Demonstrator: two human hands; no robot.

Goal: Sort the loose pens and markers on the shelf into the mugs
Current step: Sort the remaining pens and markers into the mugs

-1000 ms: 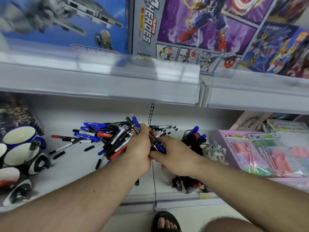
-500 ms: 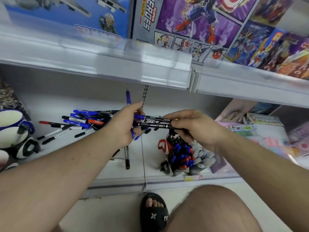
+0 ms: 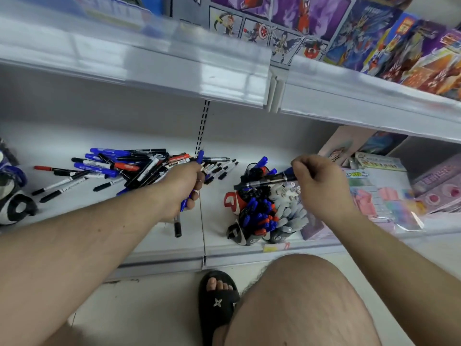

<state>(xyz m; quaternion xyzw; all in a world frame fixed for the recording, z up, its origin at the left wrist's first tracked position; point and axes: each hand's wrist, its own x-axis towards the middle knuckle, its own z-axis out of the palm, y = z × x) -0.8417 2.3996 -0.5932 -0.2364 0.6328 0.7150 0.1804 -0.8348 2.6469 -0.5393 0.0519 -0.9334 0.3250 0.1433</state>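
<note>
A person's left hand point(image 3: 183, 189) grips a bundle of pens point(image 3: 190, 196) just beside the loose pile point(image 3: 129, 168) on the shelf point(image 3: 154, 245). The right hand point(image 3: 316, 181) pinches 2 markers point(image 3: 264, 182) above the full mug point(image 3: 259, 216), apparently to drop them in.

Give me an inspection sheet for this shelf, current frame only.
Surface: white lower shelf, seam down the middle.
Job's things: loose marker pile left of centre; filled mugs right of centre; mugs at the left edge.
Clutter: pink stationery packs on the right.
Hands: left hand grips a bundle of markers; right hand pinches markers above the filled mugs.
Cables: nothing seen.
Surroundings: toy boxes on the upper shelf; sandalled foot on the floor.
</note>
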